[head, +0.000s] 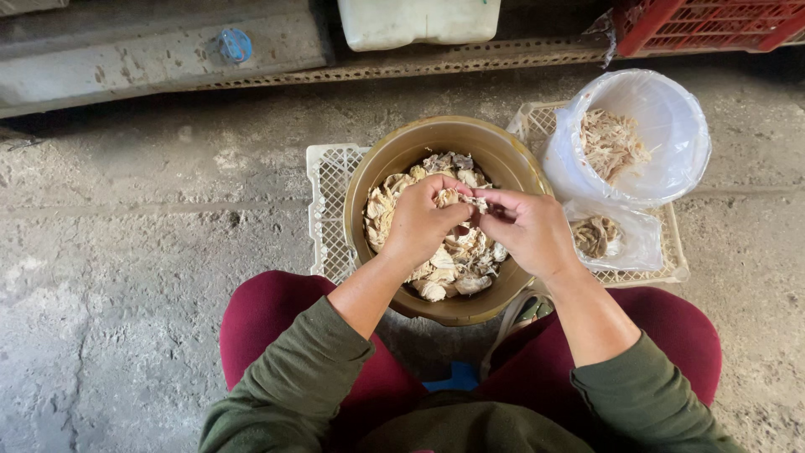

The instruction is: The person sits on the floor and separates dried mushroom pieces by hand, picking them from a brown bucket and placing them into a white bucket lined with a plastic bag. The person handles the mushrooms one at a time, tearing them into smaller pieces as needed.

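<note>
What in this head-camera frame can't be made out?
- Piece pinched between left hand and right hand: fingers cover most of it.
- Brown basin: bottom buried under pale pieces.
- White container and red crate: cut off by top edge.

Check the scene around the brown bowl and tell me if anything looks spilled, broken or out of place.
Nothing stands out. Both hands, left hand and right hand, hold one pale piece over the brown bowl; the lined white bucket sits upright on the white crate.
</note>
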